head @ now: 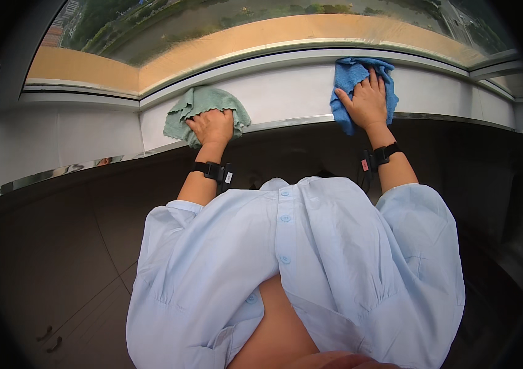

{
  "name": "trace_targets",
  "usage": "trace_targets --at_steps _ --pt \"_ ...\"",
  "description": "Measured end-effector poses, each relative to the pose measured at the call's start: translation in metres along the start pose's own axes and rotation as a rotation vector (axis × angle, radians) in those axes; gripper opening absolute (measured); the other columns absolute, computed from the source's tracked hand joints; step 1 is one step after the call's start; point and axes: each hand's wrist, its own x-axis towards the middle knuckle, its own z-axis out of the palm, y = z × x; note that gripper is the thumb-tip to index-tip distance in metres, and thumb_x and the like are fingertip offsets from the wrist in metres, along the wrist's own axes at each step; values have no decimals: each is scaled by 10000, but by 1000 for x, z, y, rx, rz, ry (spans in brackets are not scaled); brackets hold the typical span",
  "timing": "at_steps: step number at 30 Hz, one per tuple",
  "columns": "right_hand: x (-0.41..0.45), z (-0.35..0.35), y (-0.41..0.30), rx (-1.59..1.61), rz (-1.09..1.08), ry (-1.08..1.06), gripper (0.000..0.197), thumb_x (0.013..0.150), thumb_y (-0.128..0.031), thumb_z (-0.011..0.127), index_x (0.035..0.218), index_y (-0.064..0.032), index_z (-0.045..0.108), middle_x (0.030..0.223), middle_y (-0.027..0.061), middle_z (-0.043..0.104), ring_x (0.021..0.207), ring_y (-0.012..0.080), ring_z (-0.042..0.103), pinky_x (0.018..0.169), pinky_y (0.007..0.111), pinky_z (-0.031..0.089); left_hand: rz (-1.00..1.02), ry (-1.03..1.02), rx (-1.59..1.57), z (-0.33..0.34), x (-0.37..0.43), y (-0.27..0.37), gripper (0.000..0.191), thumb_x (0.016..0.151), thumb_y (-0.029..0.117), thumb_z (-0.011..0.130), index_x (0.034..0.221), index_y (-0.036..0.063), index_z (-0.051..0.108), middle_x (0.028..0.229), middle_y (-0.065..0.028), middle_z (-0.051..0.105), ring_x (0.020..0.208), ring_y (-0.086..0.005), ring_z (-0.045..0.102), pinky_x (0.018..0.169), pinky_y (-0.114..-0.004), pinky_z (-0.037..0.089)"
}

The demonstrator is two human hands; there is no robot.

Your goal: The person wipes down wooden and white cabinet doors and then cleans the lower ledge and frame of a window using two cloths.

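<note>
My left hand (211,125) presses a pale green microfibre cloth (215,98) onto the white windowsill (284,94), near its left corner. The fingertips are hidden in a fold, and part of the cloth hangs over the sill's front edge. Farther right, my right hand (368,102) lies on a blue microfibre cloth (346,76), thumb spread to the side and fingers pointing towards the window. The top of the blue cloth bunches against the window frame (289,57); its lower corner hangs past the front edge.
A shiny metal trim (289,122) runs along the sill's front edge. Beyond the glass are an orange-tan ledge (243,39), greenery and water. Dark floor tiles (58,244) lie below. Each wrist wears a black strap (208,169) with a small device.
</note>
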Motion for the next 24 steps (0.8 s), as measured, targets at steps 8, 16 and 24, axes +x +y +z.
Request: trace_targets --at_steps 8,16,24 --pt "8 -27 8 19 -191 -9 683 939 -580 514 1028 61 732 1311 240 595 1418 402 349 1167 548 218 688 185 -314 -17 -58 148 470 863 430 534 917 27 769 990 -196 710 1088 -385 595 1176 -584 181" --pt "2 -43 13 76 -279 70 666 951 -549 524 1044 82 716 1334 225 584 1433 385 336 1170 536 226 -155 -5 -291 6 -16 -1 747 936 665 422 1171 13 703 1189 -262 649 1281 -410 494 1212 -580 22" --pt "5 -67 7 73 -232 -18 635 962 -511 539 1017 103 694 1363 241 561 1425 397 343 1169 533 235 -195 838 -112 -51 28 -121 894 879 591 619 1521 57 299 1577 -241 219 1478 -483 130 1156 -684 103"
